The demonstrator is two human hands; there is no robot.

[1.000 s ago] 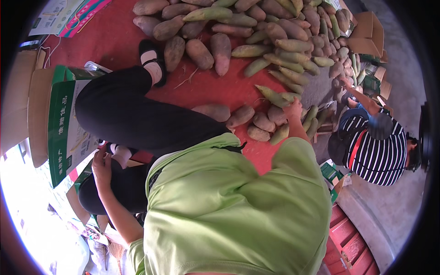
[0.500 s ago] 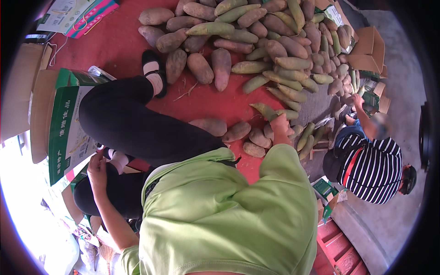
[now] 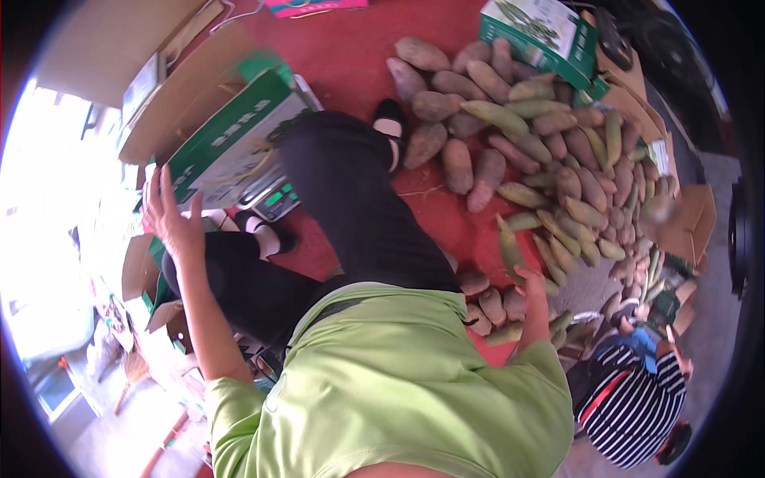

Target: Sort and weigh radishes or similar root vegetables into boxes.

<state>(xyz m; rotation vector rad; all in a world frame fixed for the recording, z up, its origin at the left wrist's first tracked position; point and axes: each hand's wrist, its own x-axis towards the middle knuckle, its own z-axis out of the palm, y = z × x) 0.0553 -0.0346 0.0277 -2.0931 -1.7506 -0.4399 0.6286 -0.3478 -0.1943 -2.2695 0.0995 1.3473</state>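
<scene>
My right hand (image 3: pixel 532 284) is closed round the lower end of a long green radish (image 3: pixel 509 245), whose tip points away from me. Beside it on the red floor lie more green radishes (image 3: pixel 560 253) and several purplish-brown roots (image 3: pixel 492 306). My left hand (image 3: pixel 175 219) has its fingers spread at the near edge of an open green and white carton (image 3: pixel 233 145); whether it touches the carton I cannot tell. Under that carton a scale (image 3: pixel 276 197) shows a green-lit display. The carton's inside is mostly hidden.
A large heap of purplish-brown roots (image 3: pixel 457 166) and green radishes spreads ahead and to the right. A closed green and white box (image 3: pixel 539 40) stands behind it. At the lower right a person in a striped shirt (image 3: pixel 637 405) bends near another brown carton (image 3: pixel 687 227).
My view has turned to the left. My right hand has lifted the green radish off the floor pile. My left hand has risen from beside my knee to the carton, fingers spreading.
</scene>
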